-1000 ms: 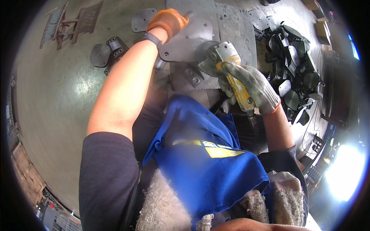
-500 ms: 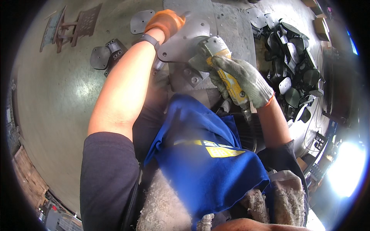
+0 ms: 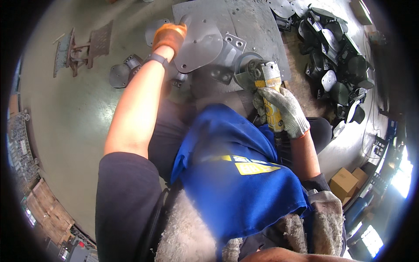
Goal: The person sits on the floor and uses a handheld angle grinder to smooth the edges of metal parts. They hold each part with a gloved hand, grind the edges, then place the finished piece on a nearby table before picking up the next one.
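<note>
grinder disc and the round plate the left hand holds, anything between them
Nothing visible: the grinder in the right hand sits just right of the round plate gripped by the left hand, open gap between.

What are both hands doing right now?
Left hand: closed on the grey metal plate.
Right hand: closed around the yellow angle grinder.

grinder body [image 3: 274, 117] hidden by glove

One grinder [image 3: 267, 83], two cardboard boxes [image 3: 349, 182]
</note>
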The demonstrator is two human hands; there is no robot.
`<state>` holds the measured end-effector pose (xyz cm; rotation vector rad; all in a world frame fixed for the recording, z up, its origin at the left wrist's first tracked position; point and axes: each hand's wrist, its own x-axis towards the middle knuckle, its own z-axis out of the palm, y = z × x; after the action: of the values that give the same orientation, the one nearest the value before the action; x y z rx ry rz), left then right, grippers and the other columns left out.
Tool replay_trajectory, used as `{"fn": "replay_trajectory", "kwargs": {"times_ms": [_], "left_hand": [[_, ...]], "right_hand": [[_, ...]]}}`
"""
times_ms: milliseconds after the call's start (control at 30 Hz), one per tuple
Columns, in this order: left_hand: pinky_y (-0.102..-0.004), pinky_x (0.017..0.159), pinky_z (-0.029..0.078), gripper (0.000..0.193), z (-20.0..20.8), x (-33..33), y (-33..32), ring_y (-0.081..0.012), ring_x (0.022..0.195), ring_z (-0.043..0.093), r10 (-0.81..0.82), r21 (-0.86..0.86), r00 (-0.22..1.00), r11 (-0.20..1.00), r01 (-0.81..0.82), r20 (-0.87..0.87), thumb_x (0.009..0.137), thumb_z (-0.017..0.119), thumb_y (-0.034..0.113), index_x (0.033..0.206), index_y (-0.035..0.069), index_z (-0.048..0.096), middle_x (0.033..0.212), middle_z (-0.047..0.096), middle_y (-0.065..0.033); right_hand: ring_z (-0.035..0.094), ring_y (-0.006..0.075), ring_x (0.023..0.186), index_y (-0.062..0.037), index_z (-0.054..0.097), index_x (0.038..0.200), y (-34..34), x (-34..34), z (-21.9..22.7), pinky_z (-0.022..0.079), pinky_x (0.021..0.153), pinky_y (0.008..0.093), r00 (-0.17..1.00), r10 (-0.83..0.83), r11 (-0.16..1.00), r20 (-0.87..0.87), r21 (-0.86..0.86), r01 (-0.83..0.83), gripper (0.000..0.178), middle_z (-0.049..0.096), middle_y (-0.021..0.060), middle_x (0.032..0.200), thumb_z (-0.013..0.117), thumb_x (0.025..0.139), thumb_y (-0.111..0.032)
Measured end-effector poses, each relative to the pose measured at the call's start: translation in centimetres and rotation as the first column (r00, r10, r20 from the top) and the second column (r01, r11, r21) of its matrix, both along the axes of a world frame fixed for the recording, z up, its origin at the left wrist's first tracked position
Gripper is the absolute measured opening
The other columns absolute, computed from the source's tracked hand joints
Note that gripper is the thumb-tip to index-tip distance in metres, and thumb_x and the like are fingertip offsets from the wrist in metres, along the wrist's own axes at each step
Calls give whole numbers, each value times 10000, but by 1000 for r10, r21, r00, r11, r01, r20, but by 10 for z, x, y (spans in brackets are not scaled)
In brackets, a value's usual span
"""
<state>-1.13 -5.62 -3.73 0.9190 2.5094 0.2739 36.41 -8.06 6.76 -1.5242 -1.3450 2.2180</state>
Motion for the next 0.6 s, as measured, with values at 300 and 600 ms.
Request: {"fn": "replay_trajectory", "kwargs": {"times_ms": [300, 600], "left_hand": [[-463, 1046, 484, 746, -11, -12, -11, -402, 1243, 606, -174, 29, 974, 983, 180, -146, 1017, 315, 639, 1243, 39, 698, 1309, 665, -206], [-465, 1029, 497, 711, -13, -12, -5, -418, 1188, 636, -121, -40, 972, 993, 115, -203, 1019, 336, 597, 1126, 30, 753, 1203, 699, -239]], "right_hand": [[611, 112, 615, -16, 649, 1077, -10, 10, -25, 498, 551, 248, 997, 26, 995, -67, -97, -33, 367, 656, 48, 805, 684, 987, -371], [610, 108, 638, -19, 655, 1127, -1, -8, -33, 508, 564, 252, 987, 144, 989, -75, -36, -147, 436, 670, 42, 842, 692, 979, -427]]}}
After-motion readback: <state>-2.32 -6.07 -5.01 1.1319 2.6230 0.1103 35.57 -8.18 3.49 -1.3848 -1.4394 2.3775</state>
